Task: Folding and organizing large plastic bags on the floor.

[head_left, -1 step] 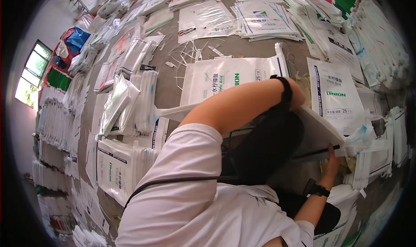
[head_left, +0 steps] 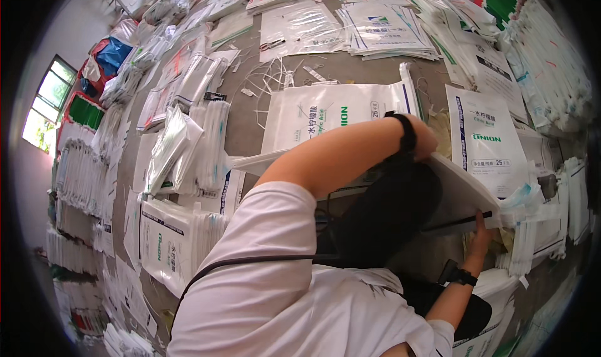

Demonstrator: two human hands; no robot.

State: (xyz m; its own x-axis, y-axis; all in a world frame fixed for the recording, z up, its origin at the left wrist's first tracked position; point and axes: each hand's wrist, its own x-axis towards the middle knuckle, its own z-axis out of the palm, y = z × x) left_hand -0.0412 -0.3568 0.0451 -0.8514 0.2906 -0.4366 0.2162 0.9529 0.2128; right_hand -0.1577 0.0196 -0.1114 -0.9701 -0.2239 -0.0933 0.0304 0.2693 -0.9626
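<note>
My left arm reaches across to the right, with a black band at the wrist. My left hand (head_left: 427, 140) is at the upper edge of a white woven sack (head_left: 460, 191), its fingers hidden from view. Lower down, my right hand (head_left: 481, 233) grips the sack's near right corner beside a dark printed strip, the thumb on the side facing me. The sack's raised part slopes between my hands. A dark rounded shape (head_left: 388, 213), apparently my knee, covers part of it. Just beyond my left arm, a white printed sack (head_left: 341, 109) lies flat.
Folded white sacks stand in bundles (head_left: 210, 144) to the left. Another printed sack (head_left: 488, 134) lies on the right, near stacked bundles (head_left: 544, 69). Loose white strips (head_left: 269, 78) and scissors (head_left: 272, 44) lie farther ahead. A window (head_left: 49, 103) is at far left.
My left hand and forearm have shifted very slightly, the hand a touch lower. The view has moved a little. Both hands stay at the same sack.
</note>
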